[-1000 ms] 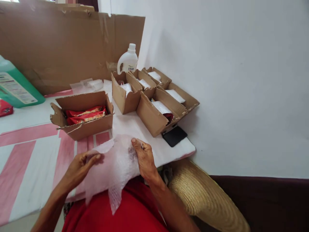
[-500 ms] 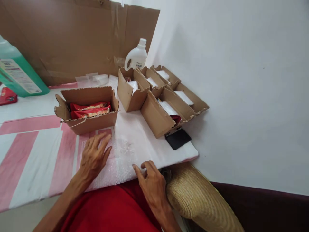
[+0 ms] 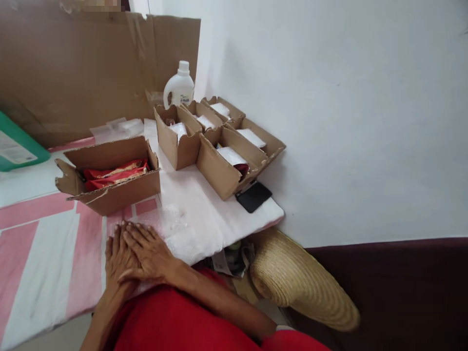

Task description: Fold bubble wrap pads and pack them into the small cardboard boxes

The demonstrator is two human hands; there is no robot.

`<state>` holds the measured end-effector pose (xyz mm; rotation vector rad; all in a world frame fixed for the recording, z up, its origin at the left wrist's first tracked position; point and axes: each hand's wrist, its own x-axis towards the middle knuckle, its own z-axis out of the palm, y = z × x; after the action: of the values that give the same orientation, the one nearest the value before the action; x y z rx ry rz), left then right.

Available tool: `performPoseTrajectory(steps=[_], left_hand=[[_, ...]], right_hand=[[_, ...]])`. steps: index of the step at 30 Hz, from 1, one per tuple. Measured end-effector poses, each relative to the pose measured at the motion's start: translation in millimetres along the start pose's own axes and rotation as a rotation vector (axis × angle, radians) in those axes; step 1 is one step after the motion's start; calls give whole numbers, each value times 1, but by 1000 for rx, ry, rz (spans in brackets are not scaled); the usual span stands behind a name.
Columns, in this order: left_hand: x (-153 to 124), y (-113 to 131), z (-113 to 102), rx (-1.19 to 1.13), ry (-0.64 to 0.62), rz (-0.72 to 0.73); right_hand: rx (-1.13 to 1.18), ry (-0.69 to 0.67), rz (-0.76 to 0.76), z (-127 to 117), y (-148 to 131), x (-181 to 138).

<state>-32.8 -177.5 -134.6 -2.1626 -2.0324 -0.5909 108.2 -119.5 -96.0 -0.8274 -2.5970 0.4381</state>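
My left hand (image 3: 119, 258) lies flat near the table's front edge, fingers stretched forward. Partly over it rests my right hand (image 3: 150, 253), also flat with its fingers extended. Both press on a sheet of clear bubble wrap (image 3: 171, 219), which spreads out beyond and to the right of them. Just past my fingertips stands an open cardboard box (image 3: 124, 192) with red packets (image 3: 117, 174) inside. Neither hand grasps anything.
Several cardboard boxes (image 3: 219, 173) holding white bubble-wrapped items stand at the right by the wall. A black phone (image 3: 254, 196) lies before them. A white jug (image 3: 181, 90) and a green bottle (image 3: 18, 146) stand behind. A straw hat (image 3: 292, 278) is below the table's edge.
My right hand has moved left from the table's edge onto my left hand. Both hands have flattened on the bubble wrap. The view has turned to the right.
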Motion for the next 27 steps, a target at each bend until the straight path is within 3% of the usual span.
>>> performPoseTrajectory(steps=[6,9,11,14,17,19,27], left_hand=[[10,16,-7,78,-61,-148],[8,14,-15,39,-74,-139],[1,5,-27,-1,-70,-101],[-17,-17,-50,-26,-92,78],[-34,-41,-65,29,-146,324],[-43,-50,-68,60,-169,407],[-62,-49,-71,-68,-158,334]], right_hand=[[-99,-58,345,-18,69,-42],[-133,-75,415,-40,90,-71],[-138,-68,374,-57,96,-89],[-136,-101,175,-78,102,-108],[-111,-233,-46,-84,110,-116],[-101,-286,-109,-81,114,-117],[-72,-218,-122,-76,107,-140]])
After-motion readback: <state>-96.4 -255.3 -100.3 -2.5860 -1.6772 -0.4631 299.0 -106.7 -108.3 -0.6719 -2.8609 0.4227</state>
